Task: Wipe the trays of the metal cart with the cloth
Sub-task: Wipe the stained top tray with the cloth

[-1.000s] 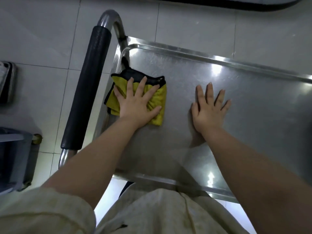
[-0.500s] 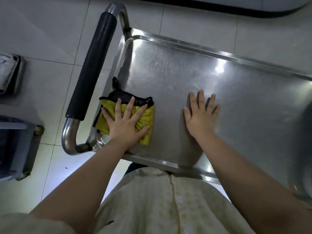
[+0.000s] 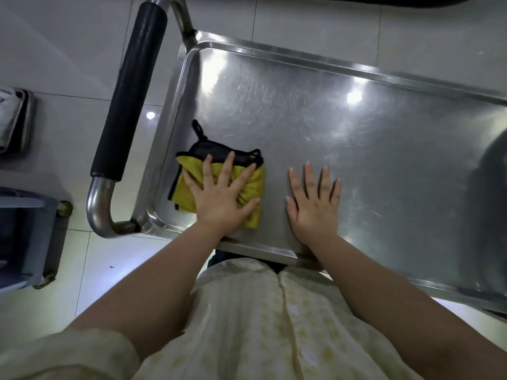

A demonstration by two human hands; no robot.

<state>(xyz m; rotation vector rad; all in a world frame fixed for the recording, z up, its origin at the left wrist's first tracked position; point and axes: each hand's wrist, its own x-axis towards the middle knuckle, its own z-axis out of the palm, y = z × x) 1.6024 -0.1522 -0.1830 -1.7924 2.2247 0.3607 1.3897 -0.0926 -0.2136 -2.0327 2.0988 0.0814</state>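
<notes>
The metal cart's top tray (image 3: 343, 127) fills the middle of the view, shiny and scratched. A folded yellow cloth (image 3: 186, 187) with black trim lies near the tray's near left corner. My left hand (image 3: 222, 196) presses flat on the cloth with fingers spread. My right hand (image 3: 314, 204) rests flat on the bare steel just to the right of the cloth, fingers straight, holding nothing.
The cart's push handle with a black foam grip (image 3: 129, 91) runs along the tray's left side. A grey wheeled bin (image 3: 27, 237) stands on the tiled floor at the left, and a grey object (image 3: 13, 122) lies beyond it.
My left hand has drawn the cloth from the far left corner down to the near left corner and slightly right. The right hand has stayed flat beside it.
</notes>
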